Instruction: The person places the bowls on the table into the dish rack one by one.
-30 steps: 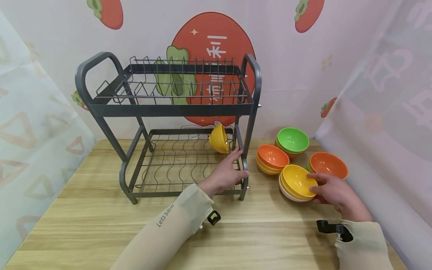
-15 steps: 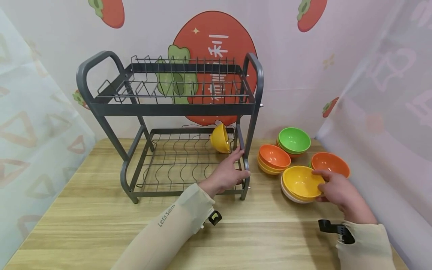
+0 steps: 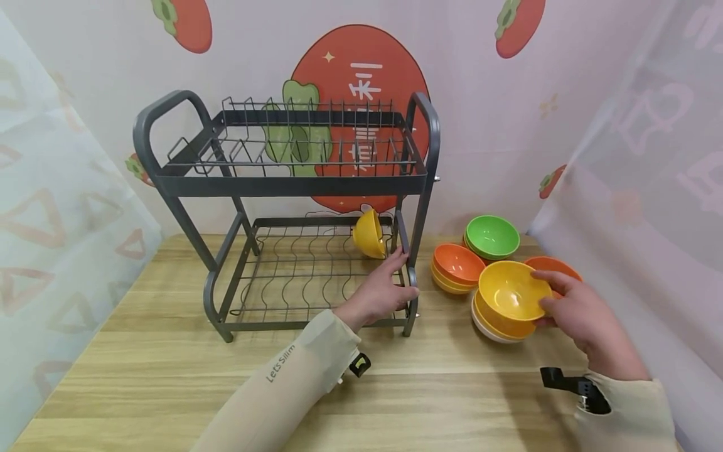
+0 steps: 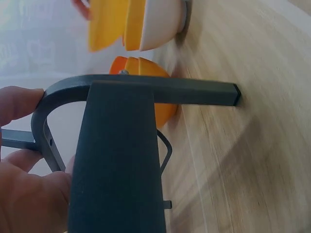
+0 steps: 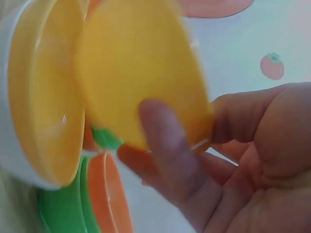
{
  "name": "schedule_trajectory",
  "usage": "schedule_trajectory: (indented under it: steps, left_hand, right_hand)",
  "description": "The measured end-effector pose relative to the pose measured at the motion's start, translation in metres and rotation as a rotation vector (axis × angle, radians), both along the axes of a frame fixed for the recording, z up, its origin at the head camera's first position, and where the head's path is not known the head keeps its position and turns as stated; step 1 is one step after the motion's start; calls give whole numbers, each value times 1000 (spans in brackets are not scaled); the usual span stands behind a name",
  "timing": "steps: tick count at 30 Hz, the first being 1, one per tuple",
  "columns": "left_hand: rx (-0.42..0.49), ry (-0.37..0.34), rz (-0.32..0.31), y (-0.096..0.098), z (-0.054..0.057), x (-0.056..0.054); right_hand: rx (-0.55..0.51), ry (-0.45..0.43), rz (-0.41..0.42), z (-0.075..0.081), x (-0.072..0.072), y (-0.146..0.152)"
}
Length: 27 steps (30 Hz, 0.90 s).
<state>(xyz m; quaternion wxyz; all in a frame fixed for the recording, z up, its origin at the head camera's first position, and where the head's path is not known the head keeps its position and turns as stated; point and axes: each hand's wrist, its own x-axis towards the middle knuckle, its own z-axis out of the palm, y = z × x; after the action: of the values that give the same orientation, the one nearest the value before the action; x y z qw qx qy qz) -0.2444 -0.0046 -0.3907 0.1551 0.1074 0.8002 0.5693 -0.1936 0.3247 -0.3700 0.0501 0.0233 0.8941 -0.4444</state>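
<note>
My right hand (image 3: 578, 317) pinches the rim of a yellow bowl (image 3: 513, 290), thumb inside and fingers against the outside in the right wrist view. That bowl is raised and tilted just above a stack with another yellow bowl (image 3: 497, 323) over a white bowl (image 4: 163, 24). My left hand (image 3: 377, 292) grips the lower right side bar of a dark two-tier dish rack (image 3: 290, 186), with thumb and fingers on either side of the frame (image 4: 63, 92). On the rack's lower tier, one yellow bowl (image 3: 368, 235) stands on its side at the back right.
Stacked bowls stand right of the rack: an orange bowl (image 3: 459, 263) over yellow, a green bowl (image 3: 492, 236) at the back, and an orange bowl (image 3: 556, 266) partly hidden by my right hand. A printed curtain (image 3: 480, 119) hangs behind the wooden table (image 3: 141, 376).
My right hand has lifted the top yellow bowl off its stack, up and slightly to the right. My left hand has stayed on the rack.
</note>
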Motion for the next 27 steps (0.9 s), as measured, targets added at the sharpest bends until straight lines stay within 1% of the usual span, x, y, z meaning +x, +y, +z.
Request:
schedule_trajectory:
  steps: [3,5,7,11,13,15,16,18,20,21,22,23,24,27]
  left_hand:
    - [19,-4,2,0,-1,-1]
    - [20,-3,3,0,-2,-1]
    - [12,0,3,0,-3,0]
    - [-22,23,2,-1,-3,-1]
    - [-55,45,3,-1,-2,0]
    - [-75,52,4,-1,0,2]
    - [-79,50,16,-2,1,5]
    - [-76,50,60,-3,7,12]
    - [-25,47,106,-6,15,21]
    - [22,46,117,-7,19,26]
    - [86,40,115,-9,24,31]
    - [153,30,93,-11,28,35]
    - [216,11,56,-14,31,39]
    - [373,-81,-78,-21,38,47]
  right_hand:
    - [-136,28,6,3,-3,-2]
    - [-206,41,22,4,-3,-5]
    - [-258,34,41,4,-3,-10]
    - [-318,-9,79,7,-3,-22]
    - [-334,-29,84,9,-3,-28]
    - [-347,-40,88,10,-2,-35]
    - [-353,-45,92,11,-1,-38]
    - [-356,-51,100,13,1,-45]
    - [-359,-47,113,15,5,-53]
    - [-357,-43,122,17,6,-57]
    - [-355,-38,128,18,8,-62]
    - [-351,-32,134,20,10,-67]
    - [-352,-29,140,22,12,-72]
    - [-362,-27,163,25,16,-87]
